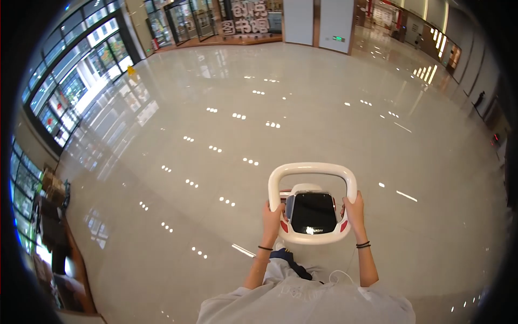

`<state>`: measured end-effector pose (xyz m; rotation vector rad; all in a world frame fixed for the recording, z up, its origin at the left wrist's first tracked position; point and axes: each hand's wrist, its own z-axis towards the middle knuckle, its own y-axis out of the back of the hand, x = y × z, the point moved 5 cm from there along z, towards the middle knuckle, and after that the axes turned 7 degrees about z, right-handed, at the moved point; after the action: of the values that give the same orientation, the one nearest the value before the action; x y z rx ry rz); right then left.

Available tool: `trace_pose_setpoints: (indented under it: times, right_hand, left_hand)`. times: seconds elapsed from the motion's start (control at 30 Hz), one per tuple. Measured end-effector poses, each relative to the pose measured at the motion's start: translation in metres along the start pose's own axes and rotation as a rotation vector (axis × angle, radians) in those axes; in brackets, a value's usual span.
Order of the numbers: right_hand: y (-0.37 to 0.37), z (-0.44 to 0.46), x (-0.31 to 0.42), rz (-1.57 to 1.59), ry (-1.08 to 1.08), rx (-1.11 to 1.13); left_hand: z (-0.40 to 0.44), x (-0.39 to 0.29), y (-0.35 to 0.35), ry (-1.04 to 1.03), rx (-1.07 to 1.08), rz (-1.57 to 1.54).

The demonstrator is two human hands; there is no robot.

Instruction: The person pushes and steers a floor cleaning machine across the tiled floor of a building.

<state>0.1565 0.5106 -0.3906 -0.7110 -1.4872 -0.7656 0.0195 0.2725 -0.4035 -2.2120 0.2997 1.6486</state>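
A white looped handlebar [311,168] stands in front of my body, rounded at its corners. Inside the loop sits a dark display panel [313,211], with small white lettering along its near edge. My left hand [271,221] is wrapped round the left side of the loop. Opposite it, my right hand [354,214] grips the right side. Red patches mark the lower corners of the loop close to both hands. Whatever the handlebar is attached to below is mostly hidden by the panel and loop.
Glossy tiled floor [178,129] spreads ahead, reflecting ceiling lights. Glass doors [75,81] line the left, with a yellow floor sign [131,70] near them. Dark furniture [51,227] stands at the near left. Pale wall panels [306,24] and a lettered shopfront [245,19] are at the back.
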Motion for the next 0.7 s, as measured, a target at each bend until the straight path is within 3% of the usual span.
trace_pose_setpoints:
  times: [0.13,0.4,0.47,0.7]
  right_hand:
    - [0.005,0.014,0.013,0.004,0.017,0.012]
    - [0.014,0.066,0.04,-0.079,-0.021,0.086]
    - [0.017,0.074,0.035,-0.048,-0.039,0.169]
    - [0.022,0.094,0.029,-0.117,-0.085,0.306]
  left_hand:
    - [0.003,-0.016,-0.012,-0.078,-0.036,0.077]
    - [0.026,-0.01,-0.048,-0.132,-0.103,-0.13]
    - [0.016,-0.006,-0.06,-0.032,-0.148,-0.198]
    - [-0.01,0.021,-0.081,-0.008,-0.236,-0.312]
